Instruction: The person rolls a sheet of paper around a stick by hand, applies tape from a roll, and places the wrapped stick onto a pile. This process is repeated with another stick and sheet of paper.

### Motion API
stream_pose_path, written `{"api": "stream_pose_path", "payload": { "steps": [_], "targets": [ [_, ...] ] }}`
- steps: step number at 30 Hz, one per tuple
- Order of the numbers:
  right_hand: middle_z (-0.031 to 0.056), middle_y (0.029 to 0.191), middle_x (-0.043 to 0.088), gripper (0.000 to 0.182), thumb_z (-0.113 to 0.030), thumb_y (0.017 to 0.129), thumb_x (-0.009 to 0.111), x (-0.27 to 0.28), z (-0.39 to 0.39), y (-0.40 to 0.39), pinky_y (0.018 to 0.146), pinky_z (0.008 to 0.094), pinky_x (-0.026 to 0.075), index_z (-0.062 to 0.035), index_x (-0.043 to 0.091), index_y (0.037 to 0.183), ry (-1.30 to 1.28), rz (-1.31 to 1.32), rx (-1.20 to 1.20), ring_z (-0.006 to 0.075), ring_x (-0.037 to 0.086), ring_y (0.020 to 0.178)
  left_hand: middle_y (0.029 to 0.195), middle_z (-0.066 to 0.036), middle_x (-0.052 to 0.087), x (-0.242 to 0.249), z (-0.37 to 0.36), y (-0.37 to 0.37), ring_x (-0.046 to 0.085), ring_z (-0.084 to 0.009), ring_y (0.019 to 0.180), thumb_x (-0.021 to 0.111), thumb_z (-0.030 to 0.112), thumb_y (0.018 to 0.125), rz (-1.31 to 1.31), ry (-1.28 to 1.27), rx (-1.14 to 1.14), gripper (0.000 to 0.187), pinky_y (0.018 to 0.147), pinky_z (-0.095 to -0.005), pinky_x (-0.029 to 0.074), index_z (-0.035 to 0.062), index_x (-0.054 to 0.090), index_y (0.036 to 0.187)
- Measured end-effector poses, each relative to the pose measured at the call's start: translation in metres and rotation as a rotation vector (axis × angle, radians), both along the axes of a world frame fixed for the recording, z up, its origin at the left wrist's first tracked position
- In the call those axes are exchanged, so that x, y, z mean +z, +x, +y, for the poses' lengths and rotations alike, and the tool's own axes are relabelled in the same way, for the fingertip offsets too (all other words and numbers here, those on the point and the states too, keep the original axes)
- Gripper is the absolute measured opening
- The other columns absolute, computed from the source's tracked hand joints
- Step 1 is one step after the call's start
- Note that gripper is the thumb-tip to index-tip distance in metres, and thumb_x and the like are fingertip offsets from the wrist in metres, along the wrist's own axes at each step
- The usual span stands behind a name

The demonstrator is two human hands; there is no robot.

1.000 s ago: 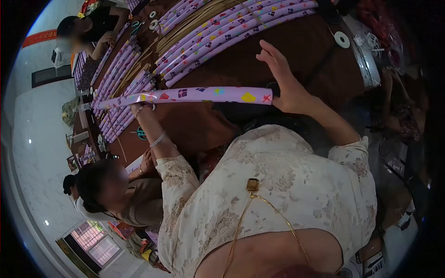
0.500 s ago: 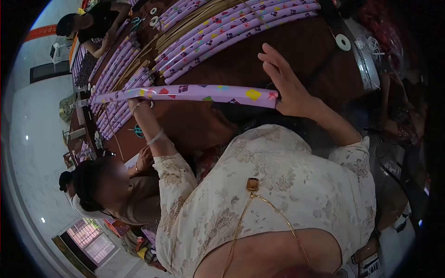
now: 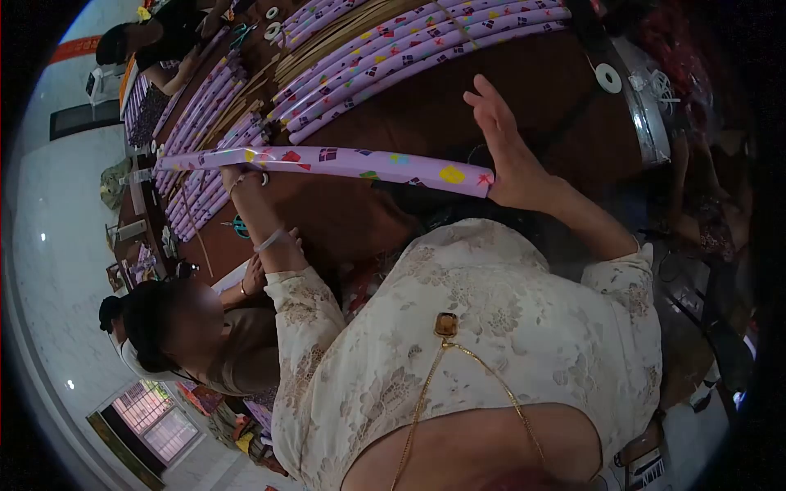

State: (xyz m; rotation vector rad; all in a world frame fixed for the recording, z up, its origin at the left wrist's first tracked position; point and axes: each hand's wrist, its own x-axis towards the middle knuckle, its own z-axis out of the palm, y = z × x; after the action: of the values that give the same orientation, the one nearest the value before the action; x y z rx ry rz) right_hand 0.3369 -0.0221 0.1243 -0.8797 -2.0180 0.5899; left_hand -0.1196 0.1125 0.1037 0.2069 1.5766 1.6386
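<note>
A long lilac roll of wrapping paper (image 3: pixel 352 164) with bright gift and patch prints stretches across in front of my chest. My left hand (image 3: pixel 235 173) is closed around it from below, left of its middle, with most fingers hidden behind the paper. At the roll's right end, my right hand (image 3: pixel 509 155) is open, fingers stretched upward and the base of the palm against the end. Beyond it, similar paper rolls (image 3: pixel 393 74) lie side by side on the brown table (image 3: pixel 327 221).
More rolls (image 3: pixel 196 114) are stacked at the left, beside brown strips (image 3: pixel 344 45). Teal-handled scissors (image 3: pixel 239 227) lie near my left forearm. A white tape ring (image 3: pixel 607 78) is at the right edge. One co-worker (image 3: pixel 188 327) sits close on my left; another (image 3: pixel 164 49) is farther off.
The roll has shifted slightly, its left end a little up and leftward, its right end slightly lower. My right hand has turned more upright, fingers closer together. The co-worker's hand near my left forearm has moved.
</note>
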Motion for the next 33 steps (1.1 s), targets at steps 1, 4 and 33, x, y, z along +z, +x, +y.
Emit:
{"api": "stream_pose_path", "payload": {
  "steps": [1, 4, 33],
  "targets": [
    [0.0170, 0.141, 0.005, 0.092, -0.004, 0.069, 0.068, 0.008, -0.004, -0.007, 0.097, 0.0437, 0.031, -0.0111, 0.007, 0.138, -0.173, 0.233, 0.000, 0.0288, 0.028, 0.124, 0.092, -0.015, 0.058, -0.002, 0.002, 0.000, 0.058, -0.0313, 0.082, 0.047, 0.039, 0.085, -0.084, 0.002, -0.046, 0.039, 0.074, -0.0524, 0.048, 0.0039, 0.053, 0.100],
    [0.0169, 0.140, 0.013, 0.091, -0.004, 0.070, 0.066, -0.013, -0.010, -0.002, 0.098, 0.0457, 0.030, -0.0115, 0.006, 0.138, -1.128, 0.491, 0.141, 0.0296, 0.028, 0.124, 0.091, -0.014, 0.059, -0.011, 0.006, -0.010, 0.057, -0.0315, 0.084, 0.045, 0.043, 0.085, -0.038, 0.077, -0.089, 0.042, 0.074, -0.0539, 0.047, 0.0040, 0.053, 0.100],
    [0.0144, 0.137, 0.024, 0.081, 0.000, 0.071, 0.064, -0.006, 0.003, -0.002, 0.097, 0.0441, 0.032, -0.0128, 0.017, 0.136, -0.775, 0.635, 0.160, 0.0285, 0.030, 0.124, 0.095, -0.016, 0.058, 0.016, -0.002, 0.017, 0.058, -0.0308, 0.086, 0.044, 0.042, 0.085, 0.014, -0.038, 0.021, 0.042, 0.076, -0.0508, 0.048, 0.0056, 0.052, 0.103]
  ]
}}
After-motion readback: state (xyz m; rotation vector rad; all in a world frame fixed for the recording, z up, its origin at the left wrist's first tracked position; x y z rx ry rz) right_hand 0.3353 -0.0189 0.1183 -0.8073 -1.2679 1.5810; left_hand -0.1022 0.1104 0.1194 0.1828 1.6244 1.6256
